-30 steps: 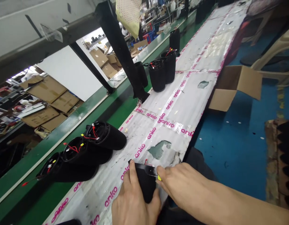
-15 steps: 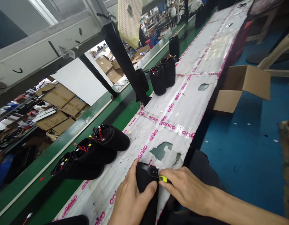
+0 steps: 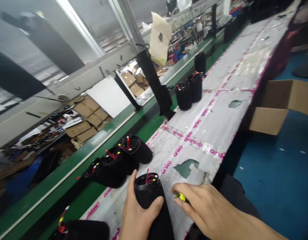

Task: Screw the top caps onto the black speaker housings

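Observation:
A black fabric-covered cylinder (image 3: 156,206) leans on the wrapped bench with its open end up; red wires with white and yellow connectors stick out of it. My left hand (image 3: 141,211) is wrapped round its near side, thumb across the front. Just right of the cylinder, apart from it, my right hand (image 3: 201,206) is closed on a small yellow-and-black tool (image 3: 181,197). Most of that tool is hidden by my fingers. Several similar cylinders (image 3: 140,150) lean in a row to the left. Another one (image 3: 86,230) lies at the bottom left.
More black cylinders (image 3: 183,96) stand farther along the bench, beside a black post (image 3: 152,80). A green ledge (image 3: 114,125) runs along the left. An open cardboard box (image 3: 269,120) is at the right, over the blue floor (image 3: 281,173).
My right hand and the tool have come away from the cylinder's rim. The cylinder's open end with its wires now faces up into view. The camera view has shifted.

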`<control>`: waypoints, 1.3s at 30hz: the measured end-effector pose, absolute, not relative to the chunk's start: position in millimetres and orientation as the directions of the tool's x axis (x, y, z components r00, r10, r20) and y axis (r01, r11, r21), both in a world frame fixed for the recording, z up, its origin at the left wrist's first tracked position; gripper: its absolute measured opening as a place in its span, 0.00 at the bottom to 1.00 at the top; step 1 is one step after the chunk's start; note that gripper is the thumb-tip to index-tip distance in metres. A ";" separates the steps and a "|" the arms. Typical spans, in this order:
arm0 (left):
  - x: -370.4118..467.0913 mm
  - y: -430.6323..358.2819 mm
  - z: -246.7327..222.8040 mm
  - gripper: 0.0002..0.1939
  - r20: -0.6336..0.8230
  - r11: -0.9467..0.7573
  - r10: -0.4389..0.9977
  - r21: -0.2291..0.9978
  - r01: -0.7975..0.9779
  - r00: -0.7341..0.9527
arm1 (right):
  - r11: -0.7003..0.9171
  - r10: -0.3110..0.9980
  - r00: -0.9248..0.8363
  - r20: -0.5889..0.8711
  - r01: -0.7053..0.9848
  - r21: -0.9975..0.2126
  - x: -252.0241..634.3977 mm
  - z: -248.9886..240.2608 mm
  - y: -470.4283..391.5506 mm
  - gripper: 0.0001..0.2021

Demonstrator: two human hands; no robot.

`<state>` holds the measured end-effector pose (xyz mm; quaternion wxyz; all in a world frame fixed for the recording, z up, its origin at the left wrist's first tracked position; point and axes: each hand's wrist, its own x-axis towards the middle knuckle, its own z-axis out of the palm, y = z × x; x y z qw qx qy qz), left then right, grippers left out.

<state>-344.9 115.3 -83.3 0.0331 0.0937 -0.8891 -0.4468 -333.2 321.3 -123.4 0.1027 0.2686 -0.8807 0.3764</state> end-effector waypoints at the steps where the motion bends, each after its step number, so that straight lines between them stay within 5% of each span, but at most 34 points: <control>1: -343.7 114.2 -82.1 0.47 -0.009 0.561 -0.209 0.818 -0.127 -0.978 | 0.579 -0.431 -0.805 0.409 -0.594 -0.559 -336.0 -121.0 316.4 0.06; 7: -339.5 108.3 -93.1 0.43 0.084 0.482 -0.295 0.873 -0.073 -0.952 | 0.677 -0.567 -0.701 0.432 -0.696 -0.239 -352.5 -106.5 295.5 0.06; 11: -335.9 108.3 -95.7 0.45 0.053 0.498 -0.305 0.860 -0.112 -0.951 | 0.700 -0.611 -0.697 0.376 -0.697 -0.154 -349.7 -100.4 291.6 0.06; 39: -329.4 123.2 -77.8 0.41 0.022 0.486 -0.358 0.858 -0.166 -0.934 | 0.723 -0.554 -0.756 0.350 -0.645 -0.248 -337.0 -107.1 283.9 0.06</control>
